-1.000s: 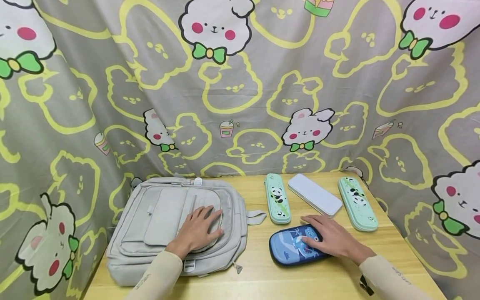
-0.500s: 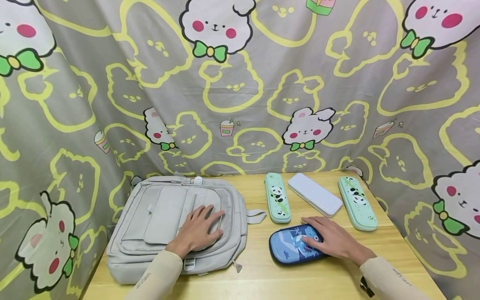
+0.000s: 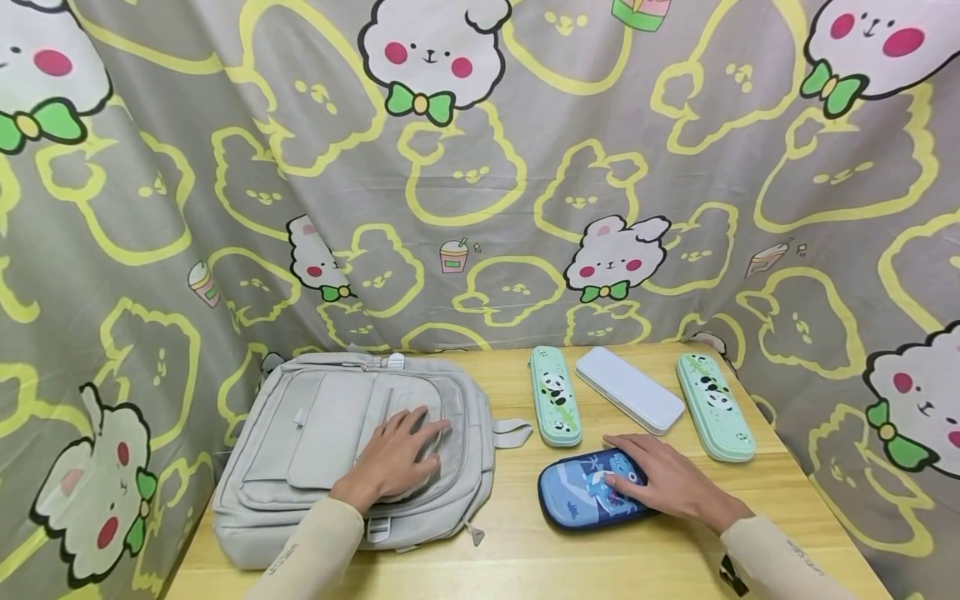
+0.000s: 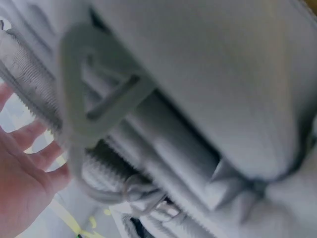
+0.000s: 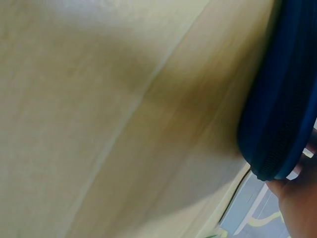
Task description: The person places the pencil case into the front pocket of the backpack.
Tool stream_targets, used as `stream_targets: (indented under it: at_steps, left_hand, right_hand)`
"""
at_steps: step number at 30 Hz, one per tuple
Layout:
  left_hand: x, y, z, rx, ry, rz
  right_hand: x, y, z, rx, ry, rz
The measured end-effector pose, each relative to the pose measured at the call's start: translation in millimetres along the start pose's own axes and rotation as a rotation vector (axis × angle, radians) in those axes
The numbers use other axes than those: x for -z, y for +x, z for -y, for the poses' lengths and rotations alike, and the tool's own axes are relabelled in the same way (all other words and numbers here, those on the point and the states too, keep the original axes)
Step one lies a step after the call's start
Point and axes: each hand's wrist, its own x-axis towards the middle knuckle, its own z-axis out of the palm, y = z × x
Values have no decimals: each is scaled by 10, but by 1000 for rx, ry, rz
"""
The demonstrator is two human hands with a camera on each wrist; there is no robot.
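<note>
A light grey backpack [image 3: 330,433] lies flat at the left of the wooden table, front pocket up. My left hand [image 3: 397,454] rests on its right part, fingers spread. The left wrist view shows the backpack's side close up, with a grey triangular zipper pull [image 4: 72,94] and the left hand's fingers [image 4: 47,153] past it. To the right, my right hand [image 3: 667,479] lies over the right end of a blue pencil case [image 3: 566,492] with a cartoon print, thumb on its top and fingers along its far edge. The case's zipped side [image 5: 277,114] fills the right wrist view's edge.
Behind the blue case are a mint panda pencil case [image 3: 555,396], a plain white-lavender case [image 3: 630,389] and another mint panda case [image 3: 715,407]. A backpack strap loop [image 3: 513,432] sticks out toward them. Patterned grey curtain [image 3: 465,200] encloses the table's back and sides.
My left thumb and fingers have shifted slightly on the backpack. The right hand, the blue pencil case and the other cases have stayed where they were.
</note>
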Motion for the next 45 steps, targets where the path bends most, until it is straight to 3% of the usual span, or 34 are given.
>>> stream_targets:
  at_steps: [7, 24, 45]
  left_hand:
    - [108, -22, -5, 10, -36, 34]
    - [329, -69, 51, -3, -156, 13]
    - [523, -196, 174, 26, -330, 91]
  right_hand:
    - [19, -14, 12, -6, 10, -2]
    - [10, -78, -68, 0, 87, 46]
    - [90, -109, -151, 5, 141, 90]
